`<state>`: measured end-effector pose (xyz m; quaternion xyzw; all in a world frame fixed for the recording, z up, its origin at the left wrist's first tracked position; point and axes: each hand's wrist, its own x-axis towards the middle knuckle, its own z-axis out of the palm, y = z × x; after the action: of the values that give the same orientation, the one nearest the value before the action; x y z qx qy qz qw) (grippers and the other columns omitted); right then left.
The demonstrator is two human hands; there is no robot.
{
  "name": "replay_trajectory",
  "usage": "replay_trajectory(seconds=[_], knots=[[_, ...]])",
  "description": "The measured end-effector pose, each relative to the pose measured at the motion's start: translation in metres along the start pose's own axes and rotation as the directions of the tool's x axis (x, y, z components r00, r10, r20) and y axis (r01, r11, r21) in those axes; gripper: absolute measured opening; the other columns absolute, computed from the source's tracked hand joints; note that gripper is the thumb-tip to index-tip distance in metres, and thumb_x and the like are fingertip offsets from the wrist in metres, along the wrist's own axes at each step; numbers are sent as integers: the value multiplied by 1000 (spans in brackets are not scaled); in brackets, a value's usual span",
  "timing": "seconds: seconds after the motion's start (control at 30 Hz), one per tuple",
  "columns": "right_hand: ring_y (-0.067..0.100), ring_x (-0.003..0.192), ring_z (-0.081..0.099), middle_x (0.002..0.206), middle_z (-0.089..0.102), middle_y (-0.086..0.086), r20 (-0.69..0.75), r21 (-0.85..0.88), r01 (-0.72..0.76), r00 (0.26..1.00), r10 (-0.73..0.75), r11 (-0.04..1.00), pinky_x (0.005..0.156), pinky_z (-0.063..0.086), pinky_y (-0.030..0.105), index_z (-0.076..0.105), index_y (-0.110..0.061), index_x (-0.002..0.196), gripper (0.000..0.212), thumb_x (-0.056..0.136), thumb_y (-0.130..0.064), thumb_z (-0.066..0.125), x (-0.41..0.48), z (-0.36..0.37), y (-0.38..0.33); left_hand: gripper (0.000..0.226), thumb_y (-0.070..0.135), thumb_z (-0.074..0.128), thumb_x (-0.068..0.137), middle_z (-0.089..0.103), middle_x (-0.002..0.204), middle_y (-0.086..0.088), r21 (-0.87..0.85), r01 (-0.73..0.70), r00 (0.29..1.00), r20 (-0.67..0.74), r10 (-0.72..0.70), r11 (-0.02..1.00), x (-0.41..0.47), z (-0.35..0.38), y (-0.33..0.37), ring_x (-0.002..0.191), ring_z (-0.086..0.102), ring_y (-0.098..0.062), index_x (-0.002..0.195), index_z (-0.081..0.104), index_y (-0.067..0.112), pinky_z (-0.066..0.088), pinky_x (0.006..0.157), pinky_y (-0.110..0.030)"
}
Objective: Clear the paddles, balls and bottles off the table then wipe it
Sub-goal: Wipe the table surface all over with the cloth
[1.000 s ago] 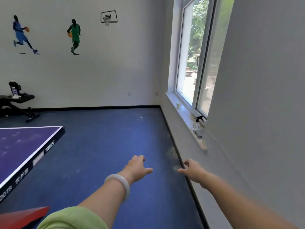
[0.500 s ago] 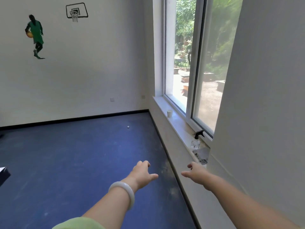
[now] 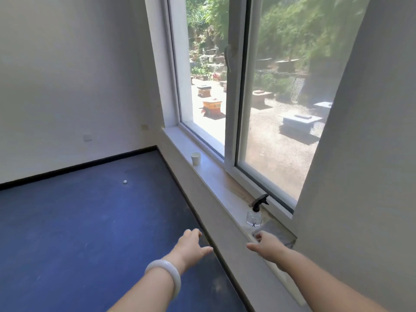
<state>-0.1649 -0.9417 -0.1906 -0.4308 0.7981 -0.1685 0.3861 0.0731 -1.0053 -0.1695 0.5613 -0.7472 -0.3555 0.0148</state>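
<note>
The spray bottle (image 3: 254, 218) has a clear, glossy plastic body and a matt black plastic trigger head. The cup (image 3: 195, 158) looks like matt white paper, and the ball (image 3: 125, 181) is matt white. The floor (image 3: 90, 233) is a matt blue sheet, scuffed and dusty in patches. The windowsill (image 3: 211, 174) is smooth and pale with a worn brownish patch. The bangle (image 3: 166, 273) is smooth, milky and slightly glossy; the window frame (image 3: 234, 109) is smooth white.

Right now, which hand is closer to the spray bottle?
Right. The right hand is at the sill edge just below the spray bottle; the left hand is out over the blue floor, farther off to its left.
</note>
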Motion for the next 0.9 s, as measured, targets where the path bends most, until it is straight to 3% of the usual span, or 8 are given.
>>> replay_trajectory(seconds=[0.27,0.43,0.57,0.67,0.77,0.9], knots=[[20,127,49,143,48,6,-104,198,-246,957,270,949,90,38,23,44,-9,139,60,91,-38,64,81,2,5,59,44,62,91,41,137,-5,75,-136,968,224,116,988,154,-4,15,128,44,-20,137,43,14,36,105,-29],[25,136,41,150,40,8,-170,243,-329,912,374,912,108,35,32,36,-13,146,68,91,-41,63,125,-1,24,63,44,62,91,40,137,-5,67,-202,929,330,169,977,211,24,39,124,48,-20,141,39,13,38,104,-29],[28,142,30,153,33,11,-241,122,-384,883,403,915,115,25,35,32,-12,149,74,91,-48,61,169,2,44,70,44,62,90,35,142,-2,13,-229,918,336,212,973,248,52,50,126,46,-21,146,32,14,36,108,-33],[28,149,13,160,17,11,-243,38,-422,876,418,906,120,13,39,23,-15,153,79,92,-53,55,197,13,65,78,44,64,89,27,149,0,-56,-242,912,327,247,969,274,75,56,134,39,-21,150,25,17,31,113,-34],[31,149,10,163,9,8,-268,-5,-481,845,462,877,119,14,46,16,-23,155,82,91,-58,53,211,26,81,86,43,67,87,22,154,1,-96,-317,896,295,331,943,297,95,63,143,25,-15,153,19,17,20,117,-25],[30,147,10,163,7,3,-353,-120,-509,824,443,852,117,14,48,11,-32,154,86,86,-64,54,213,44,91,88,43,70,85,27,152,6,-155,-386,866,279,415,910,320,118,72,142,23,-11,153,20,19,15,111,-17]])
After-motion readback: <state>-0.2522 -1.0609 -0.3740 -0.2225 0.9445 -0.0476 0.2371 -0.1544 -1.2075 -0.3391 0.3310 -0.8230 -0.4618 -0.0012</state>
